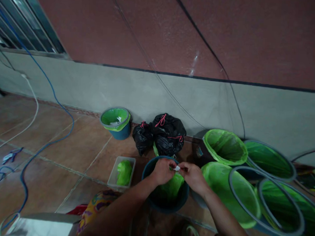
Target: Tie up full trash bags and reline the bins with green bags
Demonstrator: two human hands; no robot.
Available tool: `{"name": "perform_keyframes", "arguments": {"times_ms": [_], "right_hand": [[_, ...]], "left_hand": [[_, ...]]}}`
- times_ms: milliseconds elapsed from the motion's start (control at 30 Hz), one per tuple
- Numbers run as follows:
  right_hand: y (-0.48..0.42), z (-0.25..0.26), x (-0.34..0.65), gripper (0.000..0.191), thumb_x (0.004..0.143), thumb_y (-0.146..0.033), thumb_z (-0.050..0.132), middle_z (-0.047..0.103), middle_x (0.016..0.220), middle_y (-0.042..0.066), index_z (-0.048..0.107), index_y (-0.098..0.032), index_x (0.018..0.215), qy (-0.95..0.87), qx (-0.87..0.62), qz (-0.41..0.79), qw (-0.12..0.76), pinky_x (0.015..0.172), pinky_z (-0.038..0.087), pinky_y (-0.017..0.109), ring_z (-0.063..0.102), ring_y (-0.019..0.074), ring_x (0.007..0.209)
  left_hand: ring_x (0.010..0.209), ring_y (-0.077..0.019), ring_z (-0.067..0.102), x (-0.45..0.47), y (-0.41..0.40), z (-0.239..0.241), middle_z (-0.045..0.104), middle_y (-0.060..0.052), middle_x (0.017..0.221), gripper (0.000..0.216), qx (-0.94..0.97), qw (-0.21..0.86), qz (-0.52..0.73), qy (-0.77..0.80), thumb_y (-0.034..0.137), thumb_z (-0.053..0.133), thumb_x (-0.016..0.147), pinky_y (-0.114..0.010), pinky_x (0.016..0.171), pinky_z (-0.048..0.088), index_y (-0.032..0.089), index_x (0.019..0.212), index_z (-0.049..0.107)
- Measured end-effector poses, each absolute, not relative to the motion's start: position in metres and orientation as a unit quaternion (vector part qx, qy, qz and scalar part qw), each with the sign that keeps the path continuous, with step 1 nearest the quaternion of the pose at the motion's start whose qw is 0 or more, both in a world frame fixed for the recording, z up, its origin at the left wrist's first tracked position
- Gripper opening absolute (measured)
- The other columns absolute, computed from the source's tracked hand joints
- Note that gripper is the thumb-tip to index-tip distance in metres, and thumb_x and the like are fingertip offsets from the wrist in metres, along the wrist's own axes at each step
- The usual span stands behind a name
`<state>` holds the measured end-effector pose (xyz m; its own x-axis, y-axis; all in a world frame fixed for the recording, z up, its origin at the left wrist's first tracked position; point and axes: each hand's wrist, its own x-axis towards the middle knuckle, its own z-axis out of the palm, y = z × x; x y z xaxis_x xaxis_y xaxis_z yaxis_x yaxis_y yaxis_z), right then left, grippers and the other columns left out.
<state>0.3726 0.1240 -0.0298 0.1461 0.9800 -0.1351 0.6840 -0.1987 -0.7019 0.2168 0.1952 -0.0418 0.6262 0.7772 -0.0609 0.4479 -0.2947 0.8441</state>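
My left hand (165, 170) and my right hand (193, 174) meet above a dark blue bin (145, 173). Between their pinched fingertips is a small white piece (177, 168), too small to name with certainty. Below the hands, inside the bin, a bright green plastic bag (171, 189) lies partly hidden by my hands and wrists. Left of the bin stands a translucent white tub (112, 179) with a folded green bag (124, 172) in it.
Tied black garbage bags (170, 129) and a green-lined bin (121, 132) stand along the wall. Several green-lined bins (224, 146) with a loose grey ring (230, 181) crowd the right. A blue hose (24, 181) and a white cable (34, 115) cross the tiles at left.
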Motion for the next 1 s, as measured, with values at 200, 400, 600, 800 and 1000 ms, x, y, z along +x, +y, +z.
{"name": "perform_keyframes", "arguments": {"times_ms": [200,400,600,800,1000], "right_hand": [[0.125,-0.040,0.367,0.025,0.084,-0.025,0.042,0.070,0.086,0.004,0.066,-0.019,0.090,-0.595,-0.666,0.332,0.302,0.075,0.044,0.028,0.064,0.0185,0.081],[0.128,-0.051,0.362,0.022,0.079,-0.023,0.044,0.067,0.074,0.003,0.065,-0.017,0.082,-0.556,-0.658,0.387,0.330,0.066,0.041,0.026,0.059,0.0159,0.070],[0.130,-0.051,0.362,0.022,0.076,-0.025,0.051,0.062,0.068,0.001,0.069,-0.014,0.079,-0.508,-0.664,0.441,0.326,0.061,0.037,0.025,0.052,0.0133,0.063],[0.131,-0.043,0.364,0.022,0.082,-0.021,0.049,0.065,0.071,0.003,0.069,-0.014,0.083,-0.526,-0.712,0.390,0.253,0.062,0.038,0.025,0.056,0.0144,0.066],[0.130,-0.029,0.361,0.025,0.088,-0.020,0.045,0.073,0.093,0.009,0.069,-0.017,0.096,-0.586,-0.765,0.240,0.116,0.076,0.041,0.028,0.066,0.0206,0.089]], "left_hand": [[0.080,-0.0162,0.064,0.216,0.190,-0.044,0.072,-0.003,0.083,0.019,0.806,0.432,0.240,0.325,0.007,0.057,0.074,-0.025,0.077,0.047,0.016,0.082,0.071],[0.085,-0.0161,0.063,0.215,0.185,-0.053,0.070,-0.004,0.088,0.021,0.798,0.410,0.297,0.327,0.004,0.056,0.077,-0.027,0.082,0.048,0.017,0.088,0.069],[0.084,-0.0162,0.061,0.213,0.182,-0.057,0.066,-0.004,0.083,0.015,0.790,0.393,0.303,0.360,0.006,0.056,0.080,-0.028,0.082,0.048,0.017,0.079,0.065],[0.076,-0.0143,0.060,0.213,0.189,-0.059,0.065,-0.001,0.074,0.013,0.789,0.414,0.283,0.355,0.009,0.062,0.080,-0.026,0.076,0.047,0.017,0.071,0.066],[0.075,-0.0141,0.062,0.212,0.192,-0.059,0.070,-0.002,0.078,0.012,0.799,0.406,0.262,0.359,0.010,0.062,0.080,-0.025,0.076,0.048,0.018,0.074,0.070]]}}
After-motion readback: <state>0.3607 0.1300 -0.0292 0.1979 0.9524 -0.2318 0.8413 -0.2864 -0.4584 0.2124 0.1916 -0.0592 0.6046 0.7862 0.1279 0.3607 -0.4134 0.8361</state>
